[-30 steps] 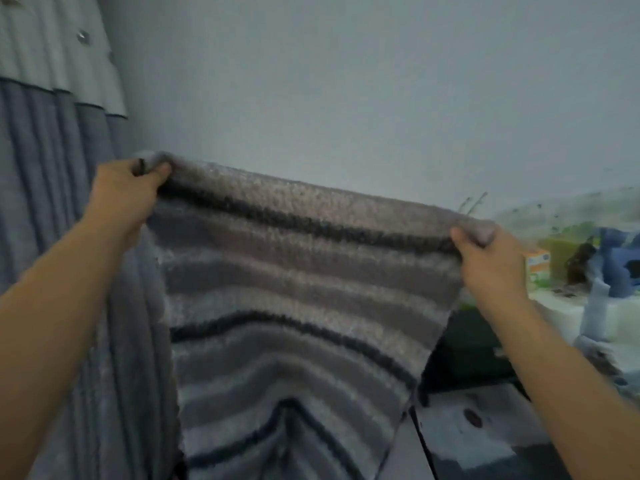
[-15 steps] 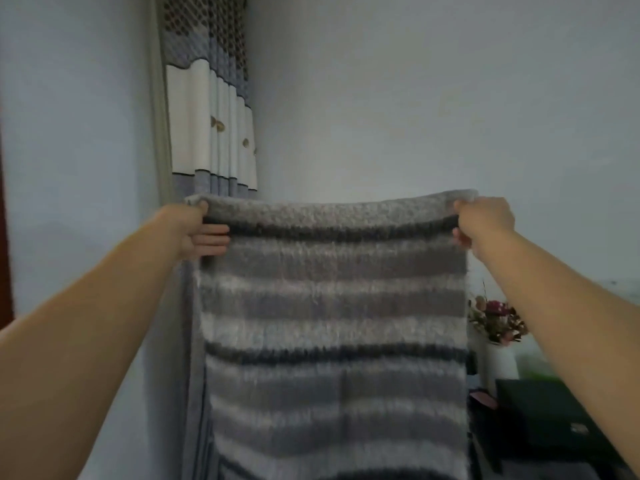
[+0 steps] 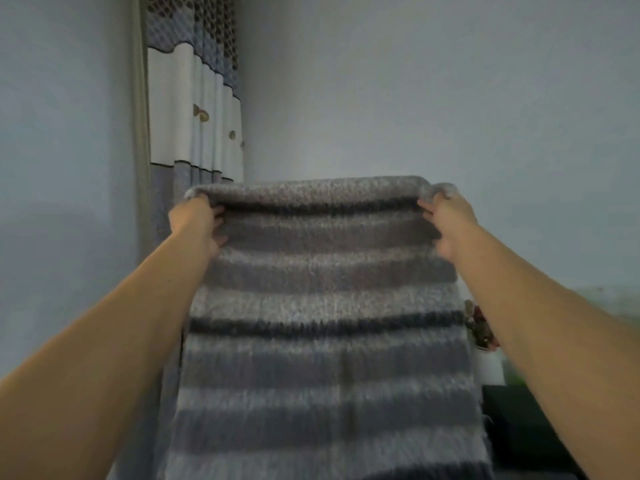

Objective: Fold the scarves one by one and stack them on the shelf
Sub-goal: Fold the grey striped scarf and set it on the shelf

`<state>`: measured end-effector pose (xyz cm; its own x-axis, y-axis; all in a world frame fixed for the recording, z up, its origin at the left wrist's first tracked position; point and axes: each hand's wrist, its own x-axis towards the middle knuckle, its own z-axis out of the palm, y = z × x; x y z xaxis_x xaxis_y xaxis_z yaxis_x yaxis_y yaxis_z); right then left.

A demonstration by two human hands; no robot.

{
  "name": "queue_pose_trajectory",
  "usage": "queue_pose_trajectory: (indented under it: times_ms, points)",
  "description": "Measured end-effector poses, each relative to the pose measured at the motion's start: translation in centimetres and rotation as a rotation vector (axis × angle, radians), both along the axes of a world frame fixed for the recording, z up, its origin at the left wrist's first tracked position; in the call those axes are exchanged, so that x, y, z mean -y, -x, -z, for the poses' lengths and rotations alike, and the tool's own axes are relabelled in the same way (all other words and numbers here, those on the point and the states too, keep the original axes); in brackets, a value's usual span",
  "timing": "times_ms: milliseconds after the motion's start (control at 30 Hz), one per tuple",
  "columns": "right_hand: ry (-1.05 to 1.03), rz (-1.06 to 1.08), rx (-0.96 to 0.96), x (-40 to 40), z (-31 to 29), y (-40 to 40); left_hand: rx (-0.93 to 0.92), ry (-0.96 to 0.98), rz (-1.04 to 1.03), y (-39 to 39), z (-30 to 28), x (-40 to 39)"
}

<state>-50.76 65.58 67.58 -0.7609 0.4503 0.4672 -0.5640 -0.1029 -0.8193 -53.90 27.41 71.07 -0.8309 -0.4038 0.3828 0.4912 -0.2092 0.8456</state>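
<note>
Because the striped scarf (image 3: 325, 306) is held high in the air by its top edge alone, a slip at either corner is judged the main risk: if one grip were relaxed, that side would drop and the fabric would bunch unevenly. A skewed fold is also considered possible if the two corners are not kept level, since the long lower portion hangs free and leaves the frame at the near edge. The shelf is not seen, so the route to it cannot be assessed.

The left hand (image 3: 195, 221) is closed on the top left corner of the scarf, with the fingers curled onto the near face. The right hand (image 3: 446, 220) is closed on the top right corner, where a tuft of fabric is seen above the knuckles. The scarf is stretched between them in front of the far wall, with a patterned curtain (image 3: 194, 109) to the left and a vase of flowers (image 3: 483, 336) at the right.
</note>
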Motion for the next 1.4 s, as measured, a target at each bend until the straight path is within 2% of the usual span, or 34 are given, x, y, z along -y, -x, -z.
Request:
queue_pose_trajectory:
  times_ms: [67,200,367,600,733,867,967,1100,1300,1400]
  points:
    - [0.018,-0.118,0.05,-1.2,1.5,2.4,0.027,0.031,0.021,2.1,0.8,-1.0]
    - [0.075,-0.203,0.079,-4.3,3.5,7.2,0.017,0.069,-0.032,7.4,4.0,-3.1]
    - [0.064,-0.191,0.11,-6.8,5.4,12.5,0.018,0.049,-0.015,13.7,6.7,-5.6]
    - [0.049,-0.191,0.098,-7.6,5.4,19.0,-0.027,0.023,-0.028,21.8,5.8,-8.0]
    - [0.063,-0.139,0.042,-7.4,5.1,21.6,-0.123,-0.009,0.017,26.4,4.6,-7.5]
    - [-0.018,-0.102,0.084,-5.9,6.7,24.2,-0.13,-0.05,0.064,31.2,7.3,-5.5]
    - [-0.077,-0.042,0.179,-5.1,10.7,26.4,-0.064,-0.029,0.122,34.2,12.1,-4.5]
    - [-0.097,-0.044,0.339,-3.3,18.2,27.8,0.096,-0.037,0.222,35.3,21.3,-2.8]
    - [0.197,-0.038,0.504,0.3,34.5,23.3,0.254,-0.112,0.285,31.0,38.5,2.2]
    - [0.339,0.069,0.719,1.6,45.1,17.9,0.437,-0.19,0.276,25.5,49.0,5.4]
